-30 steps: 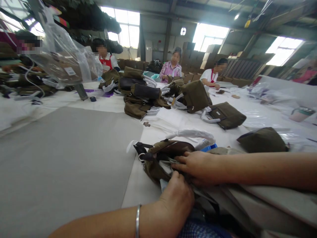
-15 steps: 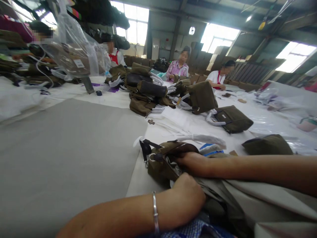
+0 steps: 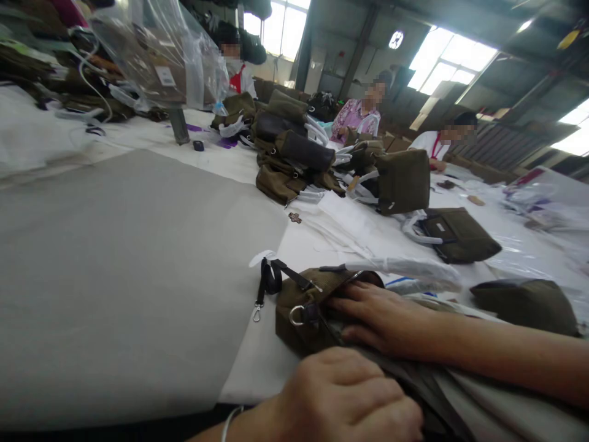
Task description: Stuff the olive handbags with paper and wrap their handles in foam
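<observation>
An olive-brown bag (image 3: 294,307) lies on its side at the table's near edge, its mouth open toward me. My right hand (image 3: 386,316) reaches into the mouth with its fingers spread against the lining, fingertips partly hidden. Lower down, my left hand (image 3: 350,396), above a silver bracelet, has its fingers curled at the near side of the bag's pale lining; what it grips is hidden beneath it. A black strap with a metal clip (image 3: 256,312) hangs off the bag's far end, beside a metal ring (image 3: 297,315).
A pile of olive bags (image 3: 294,150) stands mid-table, with single bags (image 3: 460,234) to the right. A grey sheet (image 3: 138,276) covers the left side. A plastic-wrapped bag (image 3: 161,61) stands at upper left. Several people work beyond.
My right hand's fingers have spread and show more at the bag's mouth. My left hand has moved down and nearer. The strap's clip now hangs farther from the bag. The view has shifted.
</observation>
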